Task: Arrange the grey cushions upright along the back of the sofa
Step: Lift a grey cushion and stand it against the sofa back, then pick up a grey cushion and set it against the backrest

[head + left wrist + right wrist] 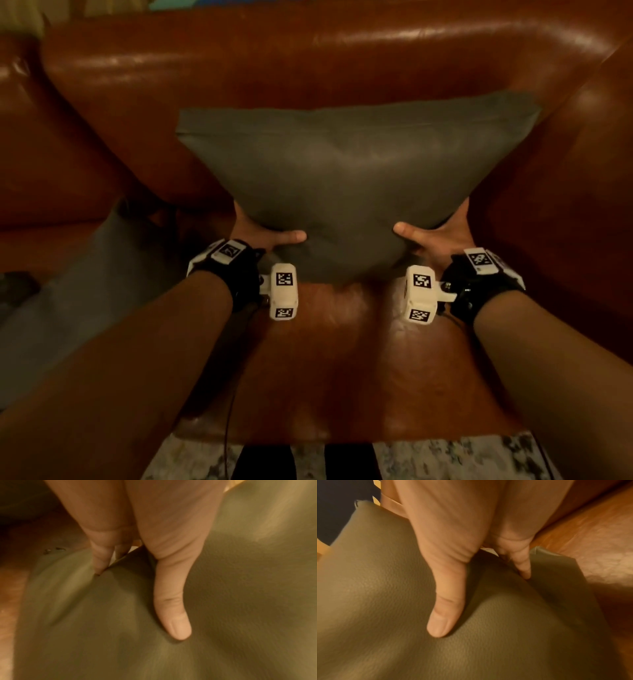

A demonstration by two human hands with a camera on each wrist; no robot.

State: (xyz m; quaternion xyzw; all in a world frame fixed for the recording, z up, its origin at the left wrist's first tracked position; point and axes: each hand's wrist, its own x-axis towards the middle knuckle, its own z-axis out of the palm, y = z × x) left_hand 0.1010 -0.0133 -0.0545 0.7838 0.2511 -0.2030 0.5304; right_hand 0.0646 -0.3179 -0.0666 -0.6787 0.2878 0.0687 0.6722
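Observation:
A grey leather-look cushion (349,171) stands upright on the brown sofa seat (359,359), its top edge leaning on the sofa back (308,61). My left hand (263,233) grips its lower left corner, thumb on the front face and fingers behind. My right hand (435,233) grips the lower right corner the same way. In the left wrist view the left hand (140,582) pinches the cushion (240,588) with thumb laid flat. In the right wrist view the right hand (481,593) pinches the cushion (385,588). A second grey cushion (68,291) lies flat at the left, half under my left forearm.
The sofa's right armrest (582,171) rises close beside the cushion. Another brown seat section (51,154) lies to the left. A patterned rug (445,459) and dark trouser legs (308,462) show at the sofa's front edge.

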